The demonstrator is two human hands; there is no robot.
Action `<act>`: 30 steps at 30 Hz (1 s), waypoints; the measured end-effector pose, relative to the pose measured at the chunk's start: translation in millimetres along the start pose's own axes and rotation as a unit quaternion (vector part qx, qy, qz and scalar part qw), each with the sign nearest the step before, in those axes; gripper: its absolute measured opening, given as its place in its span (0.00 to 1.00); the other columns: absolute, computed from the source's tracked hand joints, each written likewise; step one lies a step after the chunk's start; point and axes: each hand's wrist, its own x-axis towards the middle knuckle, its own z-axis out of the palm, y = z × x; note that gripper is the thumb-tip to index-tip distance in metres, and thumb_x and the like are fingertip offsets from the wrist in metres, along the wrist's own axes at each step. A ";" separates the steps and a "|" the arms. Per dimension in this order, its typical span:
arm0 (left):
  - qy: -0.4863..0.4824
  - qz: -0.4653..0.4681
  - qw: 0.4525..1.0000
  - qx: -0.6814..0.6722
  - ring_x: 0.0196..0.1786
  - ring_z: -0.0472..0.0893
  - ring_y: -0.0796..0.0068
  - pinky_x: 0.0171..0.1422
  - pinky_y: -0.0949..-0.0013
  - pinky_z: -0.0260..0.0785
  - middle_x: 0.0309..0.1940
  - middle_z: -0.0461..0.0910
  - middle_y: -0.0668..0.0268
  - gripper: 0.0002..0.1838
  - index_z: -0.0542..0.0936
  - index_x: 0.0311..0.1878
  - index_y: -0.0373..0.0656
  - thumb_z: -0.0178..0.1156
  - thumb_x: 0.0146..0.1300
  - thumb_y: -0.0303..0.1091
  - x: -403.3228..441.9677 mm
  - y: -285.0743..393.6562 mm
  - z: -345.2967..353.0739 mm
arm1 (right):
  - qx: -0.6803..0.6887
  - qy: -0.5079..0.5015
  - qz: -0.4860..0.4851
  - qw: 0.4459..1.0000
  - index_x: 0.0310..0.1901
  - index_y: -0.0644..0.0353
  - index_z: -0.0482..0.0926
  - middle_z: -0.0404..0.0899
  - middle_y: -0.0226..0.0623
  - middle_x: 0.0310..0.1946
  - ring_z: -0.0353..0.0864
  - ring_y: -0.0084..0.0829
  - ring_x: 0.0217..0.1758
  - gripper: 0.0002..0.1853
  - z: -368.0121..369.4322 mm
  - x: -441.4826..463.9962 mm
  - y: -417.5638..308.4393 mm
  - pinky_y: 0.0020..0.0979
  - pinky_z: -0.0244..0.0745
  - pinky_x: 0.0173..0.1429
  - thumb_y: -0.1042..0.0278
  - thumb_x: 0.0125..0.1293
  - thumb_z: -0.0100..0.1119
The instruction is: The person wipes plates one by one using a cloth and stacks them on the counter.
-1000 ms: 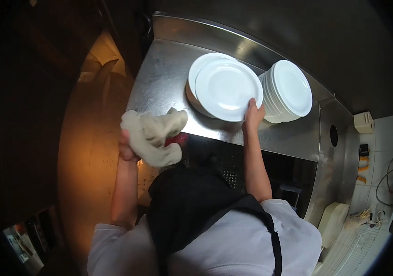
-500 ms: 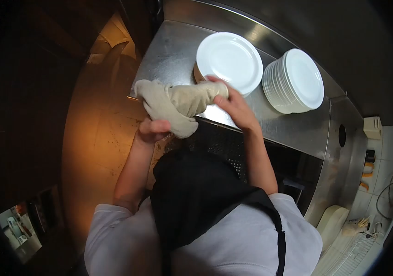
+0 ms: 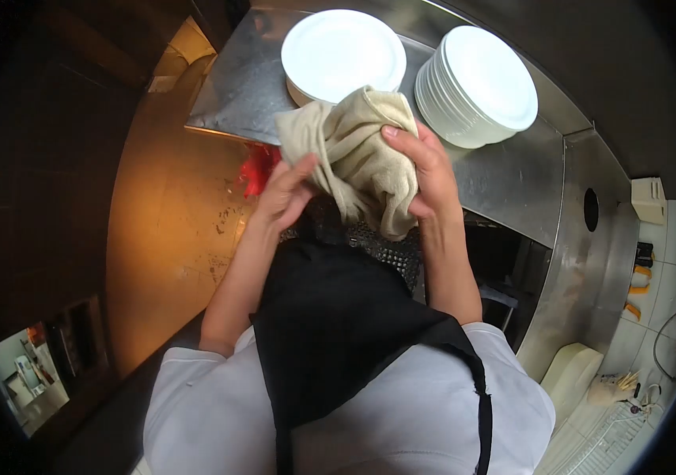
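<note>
Stainless steel counter (image 3: 231, 87) runs across the upper part of the view, inside a dim room with an orange-lit area off to the left. Over the counter's near edge, both hands are now on one pale cloth (image 3: 361, 150), a little apart from each other with the fabric bunched between them. The right hand (image 3: 433, 170) grips it at the right, thumb pressed on top and the other fingers partly hidden. The left hand (image 3: 286, 190) is at the cloth's left edge, slightly blurred, its fingers against the folds; how firmly they hold is hard to tell. A second ago the right hand was on a white plate while the left alone had the cloth; now it has left the plate, and the cloth looks more spread out between the two hands, so neither is free for the crockery. Just beyond the cloth, a stack of white plates (image 3: 343, 54) rests on the counter, its top plate no longer offset as it was then but lying evenly. To the right, apart from it, stands a taller stack (image 3: 490, 77), its many rims showing. Something red (image 3: 255, 170) shows beside the left hand, too obscured to name. Nearer the body hangs a black apron (image 3: 338, 332) over a white shirt (image 3: 401, 412), and white tiles (image 3: 674, 237) line the far right.
</note>
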 end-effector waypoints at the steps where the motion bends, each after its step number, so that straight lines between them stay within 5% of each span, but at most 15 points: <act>1: 0.011 0.012 0.998 0.069 0.61 0.73 0.66 0.69 0.61 0.62 0.60 0.73 0.60 0.34 0.64 0.67 0.35 0.65 0.59 0.33 1.3 -21.1 13.0 | -0.002 -0.007 0.001 1.000 0.60 0.65 0.73 0.79 0.41 0.51 0.80 0.32 0.52 0.22 -7.6 -4.8 1.2 0.31 0.77 0.56 0.72 0.64 0.58; 4: 0.070 0.050 0.981 0.176 0.59 0.74 0.67 0.65 0.66 0.64 0.56 0.74 0.57 0.30 0.68 0.62 0.30 0.52 0.51 0.18 10.4 -98.2 7.9 | -0.046 -0.024 -0.020 0.998 0.60 0.64 0.73 0.79 0.41 0.51 0.80 0.32 0.51 0.22 -28.4 -25.6 -8.4 0.32 0.78 0.54 0.72 0.63 0.59; 8: 0.057 -0.019 0.996 -0.065 0.63 0.72 0.54 0.74 0.54 0.59 0.61 0.71 0.48 0.33 0.65 0.63 0.28 0.45 0.50 0.27 0.9 -109.5 -16.5 | -0.040 0.106 -0.056 0.992 0.60 0.62 0.74 0.79 0.41 0.47 0.80 0.30 0.47 0.22 -81.5 -64.7 -29.6 0.29 0.79 0.50 0.74 0.63 0.59; 11: 0.042 -0.047 0.990 -0.124 0.64 0.71 0.53 0.73 0.51 0.59 0.61 0.71 0.47 0.32 0.65 0.64 0.29 0.45 0.51 0.28 -22.2 -103.5 -4.5 | -0.103 0.185 -0.033 0.977 0.60 0.62 0.74 0.80 0.40 0.44 0.80 0.29 0.46 0.21 -127.1 -87.6 -25.0 0.29 0.79 0.48 0.74 0.63 0.58; 14: 0.064 0.003 0.995 -0.080 0.64 0.72 0.53 0.73 0.51 0.60 0.61 0.71 0.48 0.30 0.65 0.64 0.30 0.46 0.54 0.27 -31.0 -103.7 1.3 | -0.135 0.190 0.012 0.972 0.59 0.62 0.75 0.80 0.39 0.43 0.80 0.29 0.45 0.21 -137.1 -107.7 -20.0 0.29 0.78 0.48 0.75 0.63 0.58; 18: -0.051 -0.018 0.984 -0.168 0.63 0.72 0.57 0.72 0.54 0.61 0.59 0.73 0.52 0.30 0.64 0.66 0.34 0.45 0.56 0.22 -47.8 -81.0 10.3 | -0.145 0.157 -0.077 0.974 0.56 0.61 0.77 0.79 0.36 0.47 0.79 0.28 0.47 0.21 -123.2 -111.6 -33.3 0.28 0.76 0.51 0.80 0.59 0.57; 21: 0.172 0.110 0.961 0.188 0.57 0.75 0.66 0.66 0.63 0.65 0.54 0.76 0.56 0.24 0.69 0.61 0.35 0.47 0.58 0.20 -30.2 -111.7 -27.9 | -0.265 0.092 -0.139 0.950 0.53 0.60 0.79 0.79 0.34 0.48 0.78 0.27 0.49 0.21 -85.8 -96.8 -40.8 0.27 0.75 0.53 0.82 0.56 0.55; 22: 0.260 0.157 0.896 0.323 0.56 0.76 0.68 0.64 0.65 0.66 0.52 0.77 0.57 0.23 0.71 0.59 0.35 0.48 0.59 0.19 -25.1 -117.9 -34.0 | -0.290 0.059 -0.131 0.946 0.51 0.59 0.81 0.79 0.34 0.48 0.77 0.26 0.51 0.22 -66.3 -92.2 -37.2 0.27 0.74 0.56 0.83 0.54 0.51; 23: 0.245 0.263 0.805 0.471 0.51 0.76 0.73 0.58 0.69 0.68 0.47 0.78 0.60 0.17 0.74 0.54 0.35 0.48 0.61 0.17 -35.1 -121.6 -20.8 | -0.268 0.012 -0.080 0.960 0.49 0.58 0.81 0.79 0.35 0.47 0.77 0.25 0.51 0.22 -51.3 -87.1 -26.2 0.27 0.73 0.57 0.83 0.53 0.49; 24: 0.172 0.244 0.814 0.498 0.49 0.77 0.74 0.56 0.69 0.68 0.45 0.79 0.62 0.16 0.75 0.52 0.35 0.48 0.62 0.18 -38.2 -128.7 -33.2 | -0.395 -0.047 -0.168 0.902 0.49 0.57 0.82 0.79 0.32 0.46 0.78 0.23 0.45 0.20 -48.8 -73.3 -1.7 0.27 0.76 0.48 0.82 0.56 0.50; 26: 0.064 0.022 0.919 0.389 0.48 0.76 0.75 0.55 0.70 0.68 0.46 0.78 0.64 0.16 0.76 0.53 0.35 0.49 0.62 0.18 -41.3 -126.7 -15.7 | -0.416 -0.132 -0.038 0.899 0.48 0.60 0.80 0.79 0.35 0.43 0.77 0.27 0.48 0.22 -21.8 -71.4 42.2 0.31 0.73 0.55 0.83 0.50 0.48; 27: 0.031 -0.015 0.955 0.295 0.48 0.76 0.75 0.55 0.70 0.68 0.46 0.78 0.63 0.17 0.75 0.53 0.35 0.49 0.61 0.19 -37.5 -127.0 -14.2 | -0.444 -0.191 -0.173 0.858 0.48 0.60 0.79 0.79 0.39 0.43 0.77 0.36 0.51 0.23 -17.8 -72.2 79.9 0.36 0.71 0.58 0.82 0.48 0.48; 29: -0.002 -0.041 0.980 0.193 0.49 0.76 0.74 0.55 0.69 0.68 0.47 0.78 0.63 0.17 0.75 0.54 0.35 0.49 0.61 0.20 -33.5 -113.8 -12.4 | -0.455 -0.314 -0.127 0.823 0.46 0.60 0.78 0.79 0.44 0.45 0.76 0.46 0.52 0.21 0.3 -77.0 109.7 0.38 0.70 0.59 0.82 0.46 0.50; 30: -0.013 -0.045 0.985 0.167 0.49 0.76 0.73 0.55 0.69 0.68 0.47 0.77 0.63 0.17 0.74 0.54 0.35 0.49 0.61 0.20 -32.5 -104.7 -11.0 | -0.481 -0.386 -0.029 0.787 0.47 0.61 0.78 0.79 0.44 0.47 0.76 0.46 0.52 0.18 10.6 -74.8 99.3 0.38 0.70 0.59 0.80 0.51 0.55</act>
